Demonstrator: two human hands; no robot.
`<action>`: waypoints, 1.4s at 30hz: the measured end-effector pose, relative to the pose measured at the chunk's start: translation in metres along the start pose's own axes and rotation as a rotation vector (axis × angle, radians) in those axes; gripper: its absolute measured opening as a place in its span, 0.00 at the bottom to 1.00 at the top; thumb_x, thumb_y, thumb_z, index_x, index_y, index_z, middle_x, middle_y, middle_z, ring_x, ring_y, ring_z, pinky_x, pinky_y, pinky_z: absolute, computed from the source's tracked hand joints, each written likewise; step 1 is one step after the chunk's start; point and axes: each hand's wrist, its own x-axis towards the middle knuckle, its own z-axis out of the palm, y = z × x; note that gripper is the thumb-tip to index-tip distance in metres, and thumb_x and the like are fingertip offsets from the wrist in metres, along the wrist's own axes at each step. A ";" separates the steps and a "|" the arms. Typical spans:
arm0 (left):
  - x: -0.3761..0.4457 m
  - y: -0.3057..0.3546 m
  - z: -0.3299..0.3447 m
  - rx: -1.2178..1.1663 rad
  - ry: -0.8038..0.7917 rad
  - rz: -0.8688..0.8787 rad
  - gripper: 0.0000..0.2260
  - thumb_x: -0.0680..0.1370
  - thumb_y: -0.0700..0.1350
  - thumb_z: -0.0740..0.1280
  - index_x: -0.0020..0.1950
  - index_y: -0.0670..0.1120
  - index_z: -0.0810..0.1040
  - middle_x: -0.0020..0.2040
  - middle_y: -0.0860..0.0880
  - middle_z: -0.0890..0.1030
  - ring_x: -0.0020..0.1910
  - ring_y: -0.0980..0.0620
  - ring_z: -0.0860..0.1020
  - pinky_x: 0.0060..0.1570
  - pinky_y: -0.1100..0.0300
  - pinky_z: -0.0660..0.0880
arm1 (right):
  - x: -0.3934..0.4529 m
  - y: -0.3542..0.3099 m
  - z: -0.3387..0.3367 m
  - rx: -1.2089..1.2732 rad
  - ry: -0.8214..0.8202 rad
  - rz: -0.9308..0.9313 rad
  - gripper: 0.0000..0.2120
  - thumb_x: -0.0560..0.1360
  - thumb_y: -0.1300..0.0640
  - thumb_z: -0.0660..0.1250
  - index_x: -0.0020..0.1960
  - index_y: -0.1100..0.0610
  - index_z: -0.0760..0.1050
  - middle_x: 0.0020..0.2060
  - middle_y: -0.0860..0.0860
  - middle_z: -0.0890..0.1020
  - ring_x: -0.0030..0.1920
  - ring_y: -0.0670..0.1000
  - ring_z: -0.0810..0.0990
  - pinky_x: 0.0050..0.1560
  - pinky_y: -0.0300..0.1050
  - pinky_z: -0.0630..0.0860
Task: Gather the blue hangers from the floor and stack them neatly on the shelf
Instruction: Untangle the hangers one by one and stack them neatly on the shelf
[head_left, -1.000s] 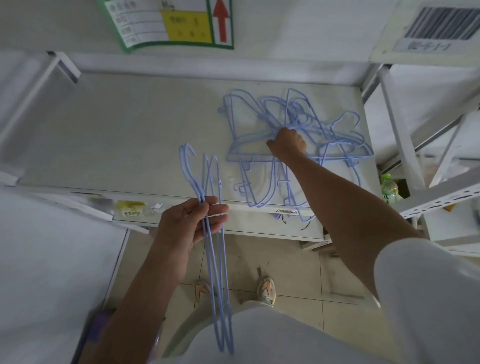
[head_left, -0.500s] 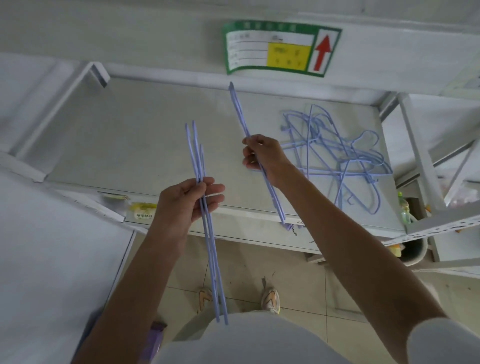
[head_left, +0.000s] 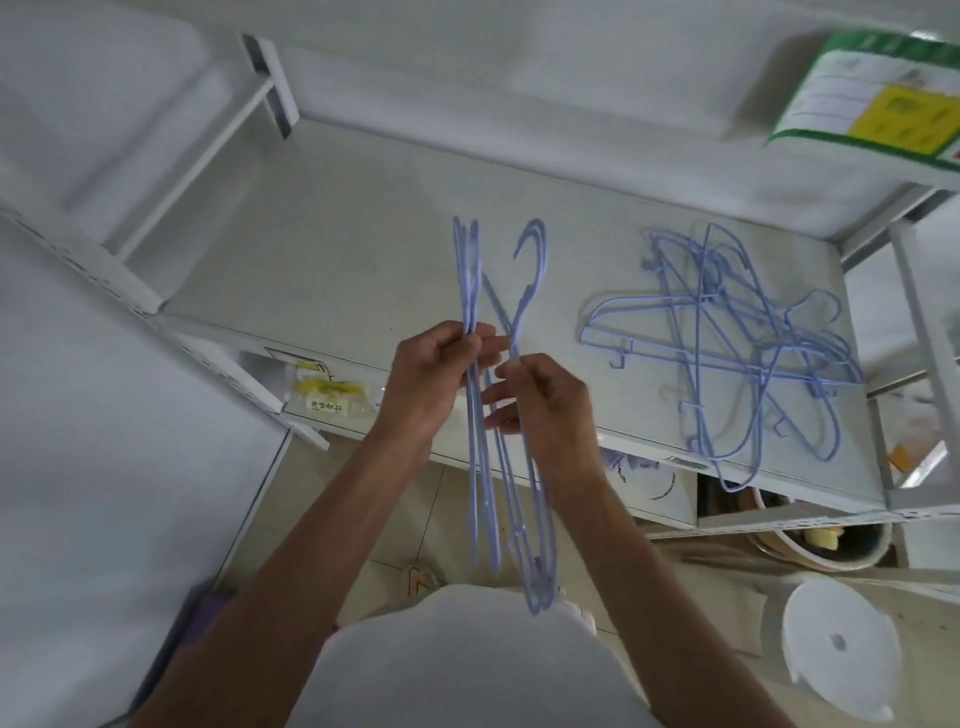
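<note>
hangers (head_left: 475, 415) gripped upright in left hand (head_left: 426, 384), right hand (head_left: 545, 400) pinching another alongside.

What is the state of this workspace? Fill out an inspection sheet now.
Surface: white shelf, left part bare.
Job's things: hanger bundle upright in left hand; one hanger in right hand, beside the bundle; tangled pile on the shelf's right, some overhanging the front edge.
Clutter: yellow label on the shelf front.
Grippers: left hand grips the bundle; right hand holds the hanger.
Cables: nothing seen.
Surroundings: white stool, bucket, green sign.
</note>
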 end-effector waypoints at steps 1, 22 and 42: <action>0.001 -0.003 -0.003 0.014 0.023 -0.010 0.09 0.84 0.39 0.64 0.59 0.40 0.83 0.52 0.47 0.88 0.52 0.50 0.87 0.57 0.54 0.82 | -0.003 0.004 0.009 -0.015 0.005 -0.004 0.09 0.82 0.54 0.65 0.48 0.56 0.82 0.38 0.54 0.87 0.34 0.54 0.86 0.38 0.46 0.83; 0.016 -0.025 -0.052 -0.310 -0.484 -0.052 0.13 0.84 0.42 0.61 0.65 0.40 0.79 0.63 0.40 0.84 0.67 0.42 0.81 0.65 0.47 0.79 | -0.019 -0.011 0.050 0.075 -0.198 0.222 0.16 0.87 0.51 0.59 0.59 0.61 0.79 0.40 0.57 0.85 0.39 0.57 0.87 0.46 0.55 0.86; 0.044 0.003 0.037 -0.301 -0.340 -0.218 0.11 0.82 0.32 0.64 0.63 0.35 0.78 0.54 0.38 0.87 0.53 0.43 0.87 0.51 0.56 0.83 | -0.028 -0.005 -0.035 0.161 -0.409 0.300 0.13 0.87 0.55 0.58 0.56 0.63 0.76 0.45 0.63 0.86 0.41 0.61 0.87 0.42 0.49 0.84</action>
